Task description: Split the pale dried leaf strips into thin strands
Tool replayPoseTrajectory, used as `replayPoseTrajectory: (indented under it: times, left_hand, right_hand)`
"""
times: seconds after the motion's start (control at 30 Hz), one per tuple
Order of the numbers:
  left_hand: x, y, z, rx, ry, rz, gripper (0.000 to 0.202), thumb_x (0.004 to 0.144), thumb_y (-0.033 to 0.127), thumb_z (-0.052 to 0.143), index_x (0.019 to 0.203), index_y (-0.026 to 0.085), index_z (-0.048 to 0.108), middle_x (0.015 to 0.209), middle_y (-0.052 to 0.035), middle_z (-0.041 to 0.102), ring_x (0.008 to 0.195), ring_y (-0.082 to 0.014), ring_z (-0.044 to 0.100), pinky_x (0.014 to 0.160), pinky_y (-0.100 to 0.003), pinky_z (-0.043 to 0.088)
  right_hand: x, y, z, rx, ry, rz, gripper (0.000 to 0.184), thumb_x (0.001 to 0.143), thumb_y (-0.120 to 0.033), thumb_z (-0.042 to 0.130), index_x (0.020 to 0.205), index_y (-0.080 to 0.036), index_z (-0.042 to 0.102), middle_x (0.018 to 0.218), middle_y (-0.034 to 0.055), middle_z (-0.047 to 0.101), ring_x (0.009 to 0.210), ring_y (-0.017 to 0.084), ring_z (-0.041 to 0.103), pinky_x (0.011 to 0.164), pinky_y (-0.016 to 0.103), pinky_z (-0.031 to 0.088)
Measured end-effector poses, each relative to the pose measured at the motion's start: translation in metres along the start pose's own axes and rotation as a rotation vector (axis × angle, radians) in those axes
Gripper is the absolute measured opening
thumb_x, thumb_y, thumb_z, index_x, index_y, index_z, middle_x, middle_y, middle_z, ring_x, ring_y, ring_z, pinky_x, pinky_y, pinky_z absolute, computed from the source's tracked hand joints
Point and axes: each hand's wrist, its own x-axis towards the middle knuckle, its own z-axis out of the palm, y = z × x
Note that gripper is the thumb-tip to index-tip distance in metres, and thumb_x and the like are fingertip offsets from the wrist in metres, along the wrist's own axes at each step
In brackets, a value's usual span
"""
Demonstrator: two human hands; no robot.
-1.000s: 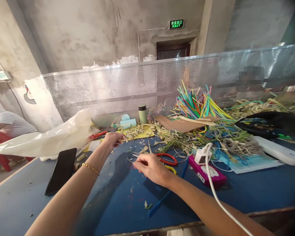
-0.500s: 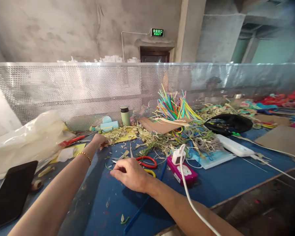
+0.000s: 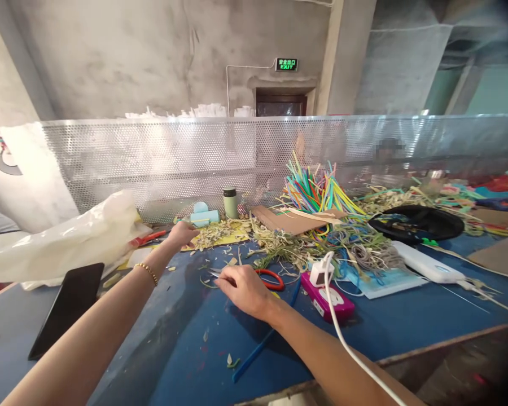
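Observation:
My left hand (image 3: 182,235) reaches out to the near left edge of a heap of pale green dried scraps (image 3: 215,232) on yellow paper. Its fingers point forward, with the thumb apart below them. Nearer to me, my right hand (image 3: 245,290) hovers low over the blue tabletop (image 3: 173,332), thumb and index finger pinched. A thin green strand (image 3: 204,280) runs to those fingertips. Partly behind this hand lie scissors with red handles (image 3: 271,279); the tips show left of the knuckles. Under my right forearm stretches a long blue stick (image 3: 254,358).
A magenta box (image 3: 328,299) with a white charger (image 3: 322,273) and cable stands at right. Behind are colourful stems (image 3: 309,186), cardboard (image 3: 292,220), a green tumbler (image 3: 230,204) and a black hat (image 3: 415,223). A phone (image 3: 70,310) and plastic sheeting (image 3: 88,231) lie left. A perforated metal screen (image 3: 186,158) closes the back.
The view has swung a little left. My left hand has opened from a curl and its fingers stretch further over the scraps. My right hand stays by the scissors, still pinched.

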Motion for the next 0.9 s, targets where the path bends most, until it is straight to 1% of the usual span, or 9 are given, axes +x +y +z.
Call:
replayPoseTrajectory:
  times: [0.13, 0.23, 0.37, 0.47, 0.57, 0.63, 0.73, 0.8, 0.9]
  left_hand:
    - [-0.053, 0.019, -0.021, -0.132, 0.033, 0.201, 0.019, 0.079, 0.03, 0.063, 0.084, 0.013, 0.068, 0.074, -0.0033, 0.066, 0.055, -0.0096, 0.061, 0.046, -0.018, 0.039]
    - [-0.1, 0.027, -0.034, -0.348, 0.091, 0.456, 0.022, 0.076, 0.033, 0.065, 0.072, 0.011, 0.067, 0.057, 0.0, 0.057, 0.048, -0.0076, 0.049, 0.046, -0.019, 0.037]
    - [-0.134, 0.03, -0.049, -0.403, 0.249, 0.569, 0.025, 0.082, 0.036, 0.06, 0.075, 0.014, 0.066, 0.053, 0.0029, 0.05, 0.048, -0.0078, 0.043, 0.048, -0.02, 0.035]
    - [-0.128, 0.03, -0.049, -0.366, 0.435, 0.606, 0.031, 0.088, 0.039, 0.053, 0.07, 0.015, 0.063, 0.049, 0.0042, 0.043, 0.048, -0.0083, 0.038, 0.048, -0.021, 0.031]
    - [-0.111, 0.023, -0.023, -0.237, 0.559, 0.625, 0.044, 0.093, 0.044, 0.044, 0.061, 0.017, 0.054, 0.05, 0.0033, 0.041, 0.049, -0.0091, 0.038, 0.05, -0.023, 0.029]
    - [-0.103, 0.011, 0.005, 0.031, 0.437, 0.636, 0.05, 0.093, 0.046, 0.042, 0.054, 0.017, 0.05, 0.048, 0.0014, 0.045, 0.048, -0.0098, 0.04, 0.05, -0.024, 0.027]
    - [-0.1, -0.01, 0.042, 0.487, 0.194, 0.706, 0.043, 0.093, 0.041, 0.043, 0.062, 0.017, 0.06, 0.059, -0.0049, 0.063, 0.055, -0.0144, 0.053, 0.055, -0.025, 0.03]
    - [-0.1, -0.021, 0.052, 0.635, 0.125, 0.716, 0.044, 0.095, 0.041, 0.037, 0.071, 0.018, 0.066, 0.071, -0.0089, 0.07, 0.065, -0.0179, 0.061, 0.06, -0.026, 0.034]
    - [-0.093, -0.03, 0.046, 0.709, 0.159, 0.565, 0.051, 0.097, 0.046, 0.03, 0.079, 0.02, 0.07, 0.081, -0.0111, 0.073, 0.078, -0.0209, 0.067, 0.066, -0.027, 0.038]
  right_hand:
    - [-0.003, 0.0, 0.003, -0.09, 0.004, -0.117, 0.022, 0.087, -0.02, 0.06, 0.065, -0.017, 0.058, 0.062, -0.0005, 0.059, 0.058, 0.01, 0.05, 0.058, 0.022, 0.032]
    - [-0.006, -0.002, 0.005, -0.117, -0.02, -0.222, 0.022, 0.088, -0.021, 0.06, 0.066, -0.017, 0.057, 0.063, -0.0002, 0.06, 0.059, 0.011, 0.051, 0.059, 0.022, 0.032]
    - [-0.004, -0.001, 0.004, -0.085, 0.052, -0.242, 0.024, 0.091, -0.022, 0.055, 0.068, -0.017, 0.058, 0.064, 0.0005, 0.061, 0.059, 0.011, 0.052, 0.059, 0.022, 0.033]
    - [0.002, 0.004, -0.002, -0.058, 0.175, -0.189, 0.024, 0.092, -0.025, 0.054, 0.07, -0.018, 0.06, 0.063, 0.0006, 0.061, 0.056, 0.011, 0.05, 0.057, 0.023, 0.034]
    - [0.007, 0.012, -0.008, -0.063, 0.263, -0.142, 0.026, 0.093, -0.028, 0.053, 0.069, -0.018, 0.059, 0.06, -0.0001, 0.059, 0.054, 0.011, 0.048, 0.056, 0.023, 0.034]
    - [0.008, 0.016, -0.009, -0.077, 0.273, -0.135, 0.028, 0.093, -0.029, 0.053, 0.068, -0.018, 0.058, 0.059, -0.0007, 0.057, 0.053, 0.011, 0.047, 0.056, 0.024, 0.034]
    - [0.007, 0.018, -0.009, -0.094, 0.261, -0.141, 0.027, 0.093, -0.029, 0.053, 0.069, -0.017, 0.059, 0.057, -0.0012, 0.055, 0.053, 0.011, 0.047, 0.057, 0.024, 0.035]
    - [0.006, 0.017, -0.007, -0.092, 0.25, -0.145, 0.026, 0.093, -0.029, 0.053, 0.07, -0.018, 0.061, 0.058, -0.0009, 0.056, 0.053, 0.012, 0.048, 0.057, 0.025, 0.035]
    - [0.005, 0.013, -0.005, -0.073, 0.221, -0.15, 0.025, 0.094, -0.029, 0.052, 0.073, -0.018, 0.062, 0.062, 0.0004, 0.06, 0.055, 0.012, 0.051, 0.058, 0.024, 0.036]
